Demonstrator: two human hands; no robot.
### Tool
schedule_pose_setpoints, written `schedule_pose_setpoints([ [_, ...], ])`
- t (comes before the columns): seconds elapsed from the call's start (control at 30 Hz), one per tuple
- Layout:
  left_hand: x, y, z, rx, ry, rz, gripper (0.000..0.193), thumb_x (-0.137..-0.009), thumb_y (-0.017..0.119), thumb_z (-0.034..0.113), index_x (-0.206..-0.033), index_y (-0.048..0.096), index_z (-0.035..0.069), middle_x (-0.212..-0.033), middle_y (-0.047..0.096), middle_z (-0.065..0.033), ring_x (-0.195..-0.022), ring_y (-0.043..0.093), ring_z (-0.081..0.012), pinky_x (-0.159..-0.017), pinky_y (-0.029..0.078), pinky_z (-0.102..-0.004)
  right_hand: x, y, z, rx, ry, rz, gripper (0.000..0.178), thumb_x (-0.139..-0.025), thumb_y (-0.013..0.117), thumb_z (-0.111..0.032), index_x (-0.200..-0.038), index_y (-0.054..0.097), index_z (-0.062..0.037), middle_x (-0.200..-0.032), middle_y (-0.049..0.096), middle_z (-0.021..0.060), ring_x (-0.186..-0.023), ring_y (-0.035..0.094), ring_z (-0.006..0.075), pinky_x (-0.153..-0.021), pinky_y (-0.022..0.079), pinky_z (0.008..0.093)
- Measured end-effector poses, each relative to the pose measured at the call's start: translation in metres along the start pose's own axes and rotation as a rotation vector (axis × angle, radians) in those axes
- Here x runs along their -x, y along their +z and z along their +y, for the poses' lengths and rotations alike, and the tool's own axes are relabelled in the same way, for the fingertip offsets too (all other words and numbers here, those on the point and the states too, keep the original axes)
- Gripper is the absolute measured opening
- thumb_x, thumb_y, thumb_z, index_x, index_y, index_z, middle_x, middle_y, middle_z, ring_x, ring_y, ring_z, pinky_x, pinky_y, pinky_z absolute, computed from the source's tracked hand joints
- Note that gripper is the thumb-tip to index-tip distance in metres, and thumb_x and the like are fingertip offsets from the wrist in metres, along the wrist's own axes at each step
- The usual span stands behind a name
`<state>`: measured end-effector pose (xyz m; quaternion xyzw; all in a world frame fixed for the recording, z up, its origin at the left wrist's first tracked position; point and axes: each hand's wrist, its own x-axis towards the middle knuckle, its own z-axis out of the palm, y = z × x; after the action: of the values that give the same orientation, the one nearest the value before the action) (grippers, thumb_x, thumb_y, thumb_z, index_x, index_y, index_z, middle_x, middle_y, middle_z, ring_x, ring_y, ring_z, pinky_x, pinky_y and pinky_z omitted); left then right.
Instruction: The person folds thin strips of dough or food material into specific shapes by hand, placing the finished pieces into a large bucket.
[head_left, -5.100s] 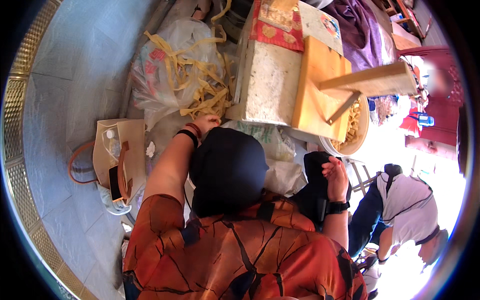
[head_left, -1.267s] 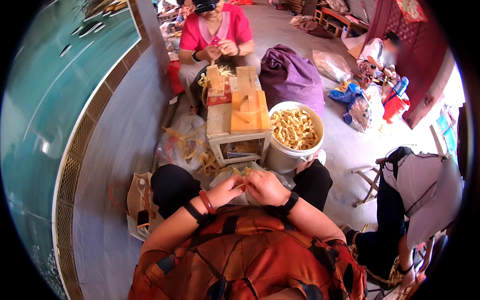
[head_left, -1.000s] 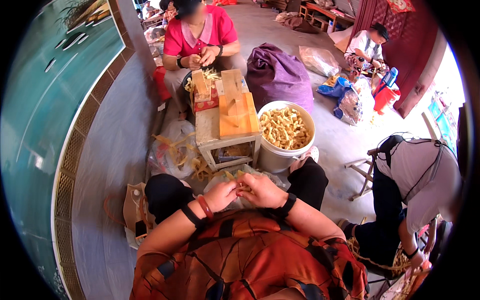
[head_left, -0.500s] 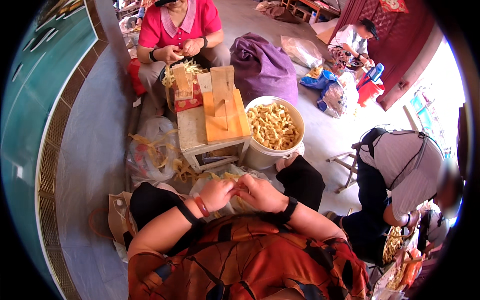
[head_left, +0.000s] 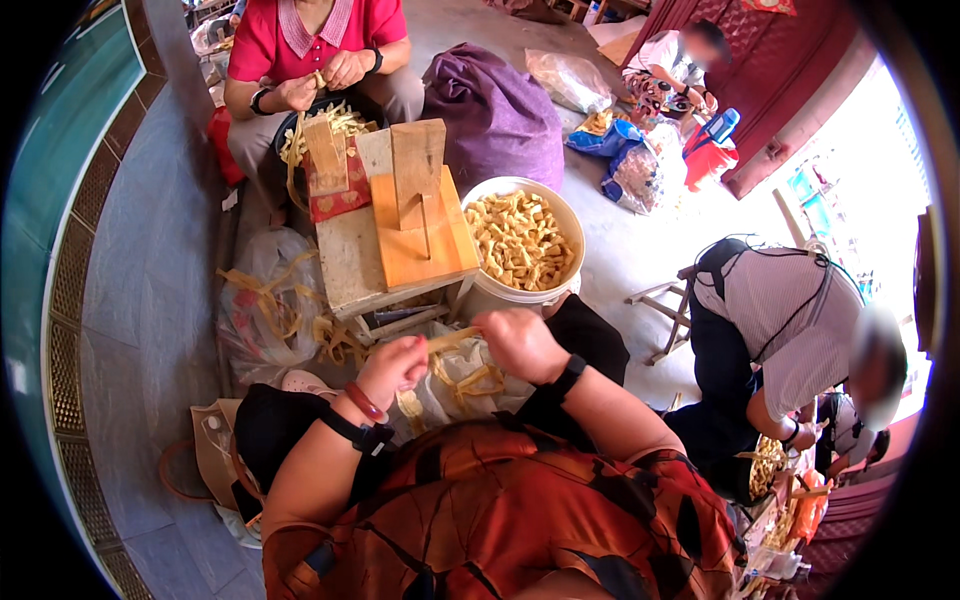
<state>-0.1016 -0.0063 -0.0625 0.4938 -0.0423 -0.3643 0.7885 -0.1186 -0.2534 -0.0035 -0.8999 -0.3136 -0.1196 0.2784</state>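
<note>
Pale yellow, the strip (head_left: 453, 340) spans from my left hand (head_left: 394, 372), pinched on 1 end, to my right hand (head_left: 520, 345), clamped on the other, above the white plastic (head_left: 442, 402), its long axis running sideways and slightly away from me toward the right.

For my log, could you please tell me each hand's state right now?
Left hand: closed on a yellowish strip.
Right hand: closed on the strip's other end.
</note>
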Motion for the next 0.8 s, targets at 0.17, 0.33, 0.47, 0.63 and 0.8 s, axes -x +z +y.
schedule_pose_setpoints([
  [0.17, 0.004, 0.012, 0.021, 0.258, 0.218, -0.121, 0.021, -0.092, 0.056, 0.013, -0.107, 0.059, -0.001, -0.089, 0.063, -0.0048, -0.072, 0.051, -0.0079, -0.066, 0.043, -0.0237, 0.011, 0.032, -0.036, -0.283, -0.184, -0.166, 0.029, -0.079, 0.06, -0.001, -0.107, 0.056, -0.0047, -0.076, 0.06, 0.0124, -0.069, 0.061, 0.0327, -0.063, 0.05, 0.0415],
  [0.33, 0.005, 0.029, 0.03, -1.409, 0.907, 0.107, 0.029, -0.083, 0.057, 0.005, -0.112, 0.061, 0.005, -0.102, 0.065, -0.0087, -0.087, 0.061, -0.0239, -0.079, 0.047, -0.0364, 0.004, 0.033, -0.036, -0.403, -0.086, -0.05, 0.026, -0.077, 0.059, -0.001, -0.102, 0.053, -0.0041, -0.082, 0.061, 0.0148, -0.072, 0.06, 0.0351, -0.065, 0.05, 0.0432],
  [0.47, 0.006, 0.039, 0.012, -1.479, 0.745, 0.111, 0.023, -0.08, 0.059, 0.01, -0.103, 0.061, 0.008, -0.087, 0.061, -0.0081, -0.08, 0.058, -0.0284, -0.072, 0.046, -0.0401, 0.008, 0.04, -0.03, -0.184, -0.126, 0.064, 0.019, -0.077, 0.061, -0.003, -0.095, 0.055, -0.005, -0.08, 0.06, 0.0119, -0.07, 0.06, 0.0329, -0.063, 0.049, 0.0407],
  [0.63, 0.007, 0.016, -0.001, -0.383, 0.005, -0.233, 0.015, -0.086, 0.058, 0.012, -0.099, 0.053, 0.007, -0.088, 0.059, -0.015, -0.077, 0.059, -0.0323, -0.063, 0.045, -0.0375, 0.011, 0.039, -0.033, -0.181, -0.109, 0.125, 0.011, -0.084, 0.063, -0.005, -0.093, 0.058, -0.0057, -0.08, 0.063, 0.0073, -0.065, 0.06, 0.0238, -0.06, 0.048, 0.0331],
  [0.8, 0.002, 0.034, 0.001, -1.039, 0.713, 0.031, 0.03, -0.083, 0.062, 0.003, -0.11, 0.049, 0.006, -0.091, 0.06, -0.0173, -0.08, 0.058, -0.035, -0.065, 0.045, -0.0398, 0.018, 0.052, -0.007, -1.431, 0.713, 0.021, 0.01, -0.094, 0.061, -0.016, -0.096, 0.059, -0.0068, -0.085, 0.063, -0.0002, -0.067, 0.058, 0.0072, -0.059, 0.047, 0.0202],
])
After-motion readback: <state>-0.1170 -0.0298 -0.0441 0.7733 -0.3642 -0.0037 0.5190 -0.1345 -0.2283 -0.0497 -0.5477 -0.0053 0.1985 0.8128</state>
